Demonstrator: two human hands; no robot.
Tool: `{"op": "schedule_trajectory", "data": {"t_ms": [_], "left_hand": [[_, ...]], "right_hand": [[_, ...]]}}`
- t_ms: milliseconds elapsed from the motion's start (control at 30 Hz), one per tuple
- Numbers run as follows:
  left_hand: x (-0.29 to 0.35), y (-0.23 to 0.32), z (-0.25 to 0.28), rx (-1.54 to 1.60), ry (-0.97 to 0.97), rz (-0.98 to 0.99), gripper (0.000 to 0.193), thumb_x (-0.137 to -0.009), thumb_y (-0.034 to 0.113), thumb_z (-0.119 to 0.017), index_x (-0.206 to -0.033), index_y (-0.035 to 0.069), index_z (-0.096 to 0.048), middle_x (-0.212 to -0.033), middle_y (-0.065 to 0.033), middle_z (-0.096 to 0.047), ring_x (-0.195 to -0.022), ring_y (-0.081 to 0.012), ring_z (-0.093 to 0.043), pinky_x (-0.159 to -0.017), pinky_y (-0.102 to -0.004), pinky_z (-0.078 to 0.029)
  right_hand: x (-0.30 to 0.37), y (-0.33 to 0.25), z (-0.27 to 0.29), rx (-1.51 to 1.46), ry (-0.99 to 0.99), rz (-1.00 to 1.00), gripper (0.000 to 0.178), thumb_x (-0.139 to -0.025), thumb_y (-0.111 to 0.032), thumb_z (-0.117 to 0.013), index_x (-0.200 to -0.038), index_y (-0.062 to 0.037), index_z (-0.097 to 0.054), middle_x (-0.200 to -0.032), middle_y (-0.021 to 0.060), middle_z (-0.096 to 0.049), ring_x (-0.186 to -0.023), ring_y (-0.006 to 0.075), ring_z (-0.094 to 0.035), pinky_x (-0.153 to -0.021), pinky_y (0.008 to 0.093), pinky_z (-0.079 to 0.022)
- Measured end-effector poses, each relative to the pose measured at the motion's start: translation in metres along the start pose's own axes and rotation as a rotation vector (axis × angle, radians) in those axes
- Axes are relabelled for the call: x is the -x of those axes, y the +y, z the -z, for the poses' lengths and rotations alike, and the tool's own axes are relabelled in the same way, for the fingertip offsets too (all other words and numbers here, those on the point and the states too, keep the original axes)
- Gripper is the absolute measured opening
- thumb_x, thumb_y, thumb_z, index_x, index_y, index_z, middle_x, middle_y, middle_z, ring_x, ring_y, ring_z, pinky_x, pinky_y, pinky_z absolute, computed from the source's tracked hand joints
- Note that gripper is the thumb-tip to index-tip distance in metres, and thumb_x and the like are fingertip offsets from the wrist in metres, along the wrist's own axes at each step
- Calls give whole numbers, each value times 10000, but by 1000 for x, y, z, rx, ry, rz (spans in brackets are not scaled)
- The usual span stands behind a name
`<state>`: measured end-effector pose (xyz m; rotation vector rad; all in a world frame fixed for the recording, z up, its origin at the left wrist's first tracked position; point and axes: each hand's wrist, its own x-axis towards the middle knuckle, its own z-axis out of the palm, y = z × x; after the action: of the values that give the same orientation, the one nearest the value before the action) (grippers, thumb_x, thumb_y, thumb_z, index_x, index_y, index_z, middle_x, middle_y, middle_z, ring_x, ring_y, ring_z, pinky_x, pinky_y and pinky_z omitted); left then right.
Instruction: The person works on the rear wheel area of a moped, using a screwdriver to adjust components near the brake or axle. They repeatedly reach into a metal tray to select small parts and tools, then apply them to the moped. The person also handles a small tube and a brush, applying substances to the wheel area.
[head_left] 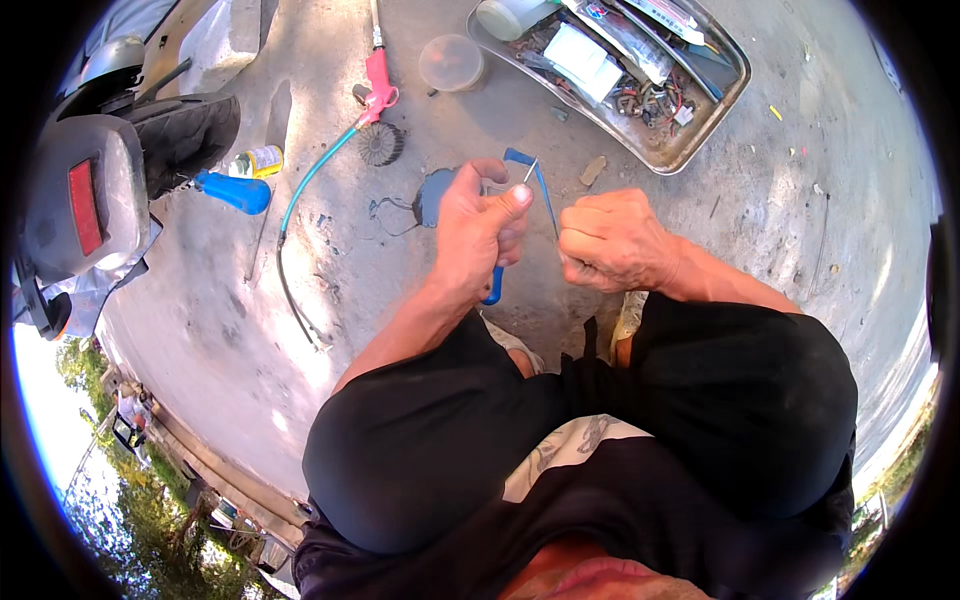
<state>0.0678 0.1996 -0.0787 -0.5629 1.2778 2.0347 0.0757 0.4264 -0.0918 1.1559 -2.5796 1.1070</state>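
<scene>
My left hand (478,225) is closed around a slim tool with a blue handle (493,286), whose end shows below my fist. Its thin metal shaft (531,171) sticks up past my thumb. My right hand (615,240) is a fist just to the right. A narrow blue strip (546,196) with a bent upper end runs from beside the shaft down to the right fist's fingers, which appear to pinch its lower end. Behind my left hand lies a flat blue-grey piece (432,196) on the concrete, with a thin dark looped strand beside it.
A metal tray (672,165) of tools and small parts lies at the far right. Near it are a clear plastic tub (452,63), a red air gun (378,88) on a hose, and a dark ribbed round part (380,144). A blue bottle (235,192) lies beside a motorcycle tyre (190,138) at left.
</scene>
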Motion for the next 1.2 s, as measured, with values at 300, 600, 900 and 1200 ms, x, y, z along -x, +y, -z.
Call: {"op": "schedule_trajectory", "data": {"t_ms": [300, 600, 900, 1200], "left_hand": [[-21, -1, 5, 116, 43, -126, 183, -1059, 210, -620, -1173, 125, -505, -711, 35, -422, -568, -64, -364, -469, -239, -308], [-38, 0, 0, 211, 64, -204, 235, -1070, 207, -605, -1206, 91, -452, -707, -14, -465, -540, -85, -371, -468, -270, -377], [-40, 5, 8, 249, 107, -283, 224, -1067, 203, -609, -1192, 94, -458, -715, -26, -491, -549, -88, -382, -497, -276, -429], [-21, 3, 16, 280, 69, -288, 209, -1075, 191, -585, -1202, 86, -456, -729, -33, -498, -550, -91, -387, -508, -290, -443]], "right_hand": [[-43, 21, -2, -531, 90, -638, 407, -918, -232, -774, -1209, 17, -639, -959, 130, -685, -859, 244, -684, -751, 369, -546], [-18, -17, -54, -1517, -222, -966, 629, -984, -364, -736, -1397, 52, -509, -1143, 172, -699, -1019, 243, -698, -829, 372, -587], [-23, -11, -74, -1436, -176, -929, 428, -1007, -261, -714, -1285, 40, -592, -1005, 121, -709, -903, 189, -695, -772, 338, -587], [-27, -28, -64, -1400, -228, -925, 412, -1008, -278, -711, -1259, 30, -602, -996, 105, -709, -886, 181, -696, -770, 339, -588]]}}
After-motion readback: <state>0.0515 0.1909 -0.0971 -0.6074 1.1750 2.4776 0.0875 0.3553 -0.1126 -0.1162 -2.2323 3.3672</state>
